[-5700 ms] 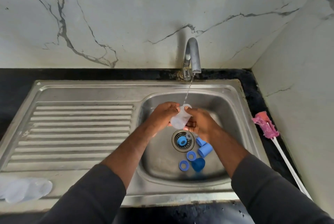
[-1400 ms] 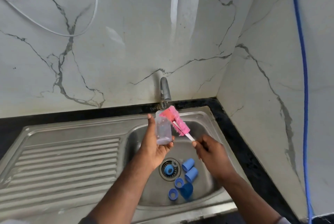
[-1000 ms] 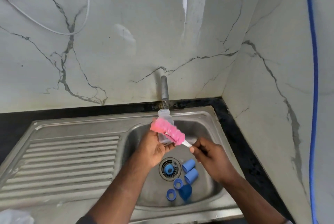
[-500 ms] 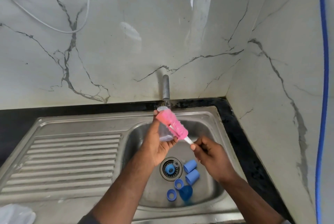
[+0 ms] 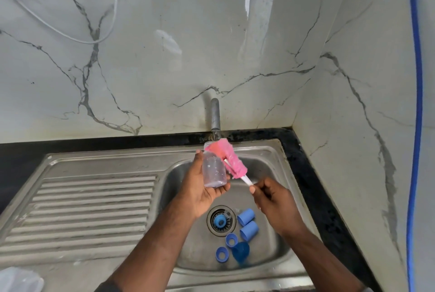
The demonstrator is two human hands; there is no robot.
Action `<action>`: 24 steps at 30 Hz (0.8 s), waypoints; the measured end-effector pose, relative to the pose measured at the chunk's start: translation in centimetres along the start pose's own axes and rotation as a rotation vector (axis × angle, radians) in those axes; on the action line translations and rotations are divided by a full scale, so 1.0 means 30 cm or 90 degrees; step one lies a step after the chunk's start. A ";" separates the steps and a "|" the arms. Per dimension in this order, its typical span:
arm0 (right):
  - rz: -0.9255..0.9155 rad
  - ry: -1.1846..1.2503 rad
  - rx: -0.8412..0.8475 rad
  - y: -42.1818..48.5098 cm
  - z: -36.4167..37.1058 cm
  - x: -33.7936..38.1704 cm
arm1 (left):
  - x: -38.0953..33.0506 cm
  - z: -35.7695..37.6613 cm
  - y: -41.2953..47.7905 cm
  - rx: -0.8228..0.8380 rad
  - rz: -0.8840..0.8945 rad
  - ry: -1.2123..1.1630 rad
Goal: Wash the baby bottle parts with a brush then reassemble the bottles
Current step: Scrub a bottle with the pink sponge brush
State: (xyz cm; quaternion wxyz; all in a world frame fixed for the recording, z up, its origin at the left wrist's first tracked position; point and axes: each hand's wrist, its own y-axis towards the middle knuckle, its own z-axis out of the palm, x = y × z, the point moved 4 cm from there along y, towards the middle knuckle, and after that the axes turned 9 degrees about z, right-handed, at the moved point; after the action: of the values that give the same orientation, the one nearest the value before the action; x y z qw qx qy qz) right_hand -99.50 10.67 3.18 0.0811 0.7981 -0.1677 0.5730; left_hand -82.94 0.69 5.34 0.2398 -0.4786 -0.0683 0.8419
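My left hand (image 5: 200,188) holds a clear baby bottle (image 5: 213,170) upright over the sink basin (image 5: 266,167), mouth toward the tap. My right hand (image 5: 270,197) grips the white handle of a pink sponge brush (image 5: 229,158). The brush head lies against the bottle's rim and right side, outside the bottle. In the basin lie blue parts: two caps (image 5: 247,223), two rings (image 5: 226,247), a darker blue piece (image 5: 240,251) and one part on the drain (image 5: 219,221).
The grey tap (image 5: 215,116) rises behind the bottle. A ridged steel drainboard (image 5: 89,207) spreads to the left, with a clear plastic item (image 5: 16,280) at its front corner. A black counter edge and marble walls close the right side. A blue hose (image 5: 415,127) hangs at right.
Since 5.7 s ago my right hand has picked up the brush from the counter. Over the last second the brush head slid along the bottle's side and mouth; the view tilted up.
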 end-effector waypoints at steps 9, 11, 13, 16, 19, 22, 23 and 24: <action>-0.008 0.060 0.061 -0.027 0.010 0.008 | -0.031 0.014 -0.015 0.045 0.066 0.002; -0.009 0.059 0.073 -0.032 0.013 0.010 | -0.039 0.011 -0.012 0.052 0.071 -0.003; 0.003 0.062 0.031 -0.022 0.003 0.011 | -0.041 0.008 -0.018 0.059 0.058 0.000; -0.004 0.074 0.044 -0.029 0.008 0.009 | -0.027 0.001 -0.022 0.063 0.050 0.026; -0.003 0.034 0.062 -0.037 0.025 0.004 | -0.030 -0.004 -0.033 0.060 0.043 0.023; 0.013 0.019 -0.014 -0.022 0.010 0.006 | -0.021 -0.025 -0.026 0.064 0.024 -0.010; 0.012 0.019 -0.012 -0.024 0.011 0.007 | -0.019 -0.028 -0.025 0.079 0.022 -0.014; 0.004 0.015 0.007 -0.032 0.015 0.008 | -0.015 -0.032 -0.022 0.094 0.020 -0.018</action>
State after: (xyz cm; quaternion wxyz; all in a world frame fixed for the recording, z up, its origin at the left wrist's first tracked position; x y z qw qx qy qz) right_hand -98.69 11.37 3.32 0.0768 0.7913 -0.1664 0.5834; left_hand -81.71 0.94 5.40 0.2604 -0.4485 -0.0024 0.8550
